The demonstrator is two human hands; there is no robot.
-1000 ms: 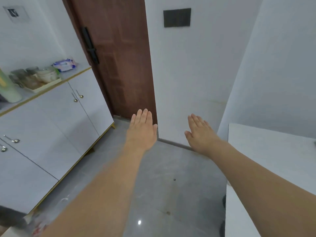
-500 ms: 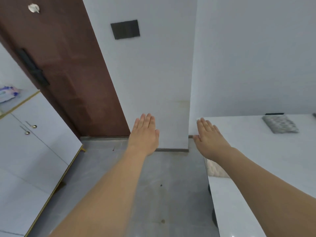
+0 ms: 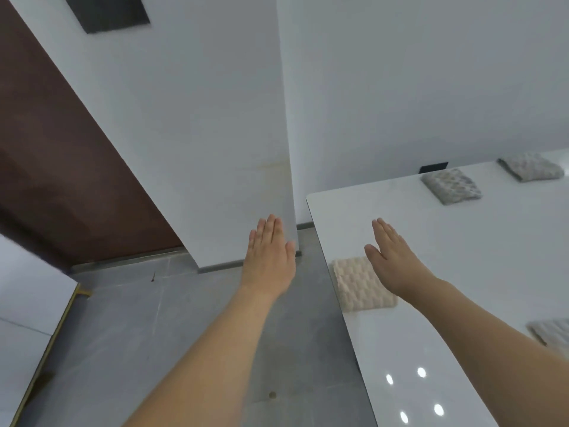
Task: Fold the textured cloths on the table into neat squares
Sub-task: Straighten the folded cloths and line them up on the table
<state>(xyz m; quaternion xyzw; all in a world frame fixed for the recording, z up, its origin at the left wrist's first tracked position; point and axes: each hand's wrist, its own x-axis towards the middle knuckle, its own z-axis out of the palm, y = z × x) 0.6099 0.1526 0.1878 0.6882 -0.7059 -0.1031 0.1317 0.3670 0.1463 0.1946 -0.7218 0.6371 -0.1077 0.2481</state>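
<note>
A glossy white table (image 3: 446, 241) fills the right side. Several textured cloths lie on it: a cream one (image 3: 357, 288) at the table's left edge, a grey one (image 3: 451, 185) farther back, another grey one (image 3: 531, 167) at the far right, and one (image 3: 551, 332) partly cut off at the right border. My right hand (image 3: 392, 257) hovers flat, palm down, over the cream cloth's right part, holding nothing. My left hand (image 3: 269, 257) is stretched out flat over the floor, left of the table, also empty.
A white wall corner (image 3: 286, 118) stands just beyond the table's left end. A brown door (image 3: 61, 164) is at the left, a white cabinet (image 3: 27, 297) at the lower left. Grey tiled floor (image 3: 154, 334) lies between cabinet and table.
The view has swung right: the cabinet and door slid left and the table with its cloths came into view. Both hands stay flat and outstretched; my right hand now hangs over the table.
</note>
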